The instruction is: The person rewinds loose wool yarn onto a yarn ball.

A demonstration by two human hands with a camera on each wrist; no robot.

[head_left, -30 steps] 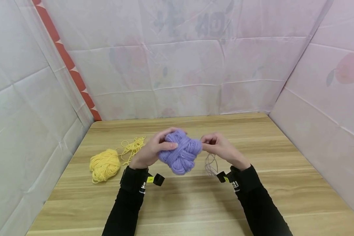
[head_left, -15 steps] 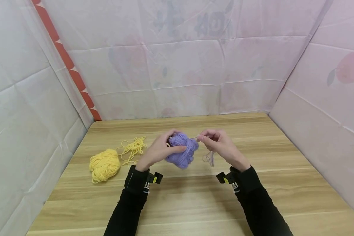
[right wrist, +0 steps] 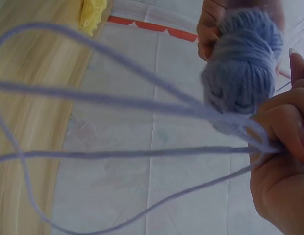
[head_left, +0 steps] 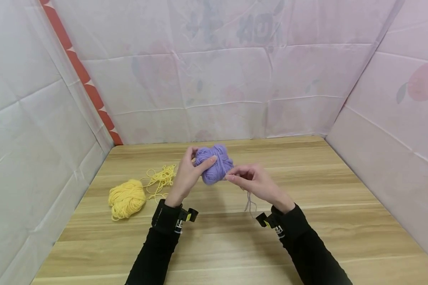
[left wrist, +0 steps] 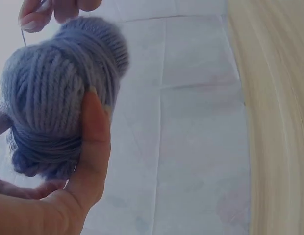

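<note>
My left hand (head_left: 186, 176) grips a purple ball of yarn (head_left: 212, 166) above the table, its thumb lying across the near face and the other fingers behind. In the left wrist view the yarn ball (left wrist: 49, 93) shows bands of strands wound across each other. Just right of the ball, my right hand (head_left: 255, 183) pinches a strand between thumb and fingertips. Loose purple strands (head_left: 249, 204) hang below that hand. Seen from the right wrist, several loops of this loose yarn (right wrist: 117, 104) come out of the curled fingers.
On the table (head_left: 306, 237) at the left lies a yellow ball of yarn (head_left: 127, 200), with a tangle of loose yellow yarn (head_left: 162, 178) beside it. Pale printed sheets (head_left: 221, 79) wall in the back and both sides.
The purple yarn ball has turned in my left hand and risen toward the back of the table. My right hand drew away from it, then came lower and nearer.
</note>
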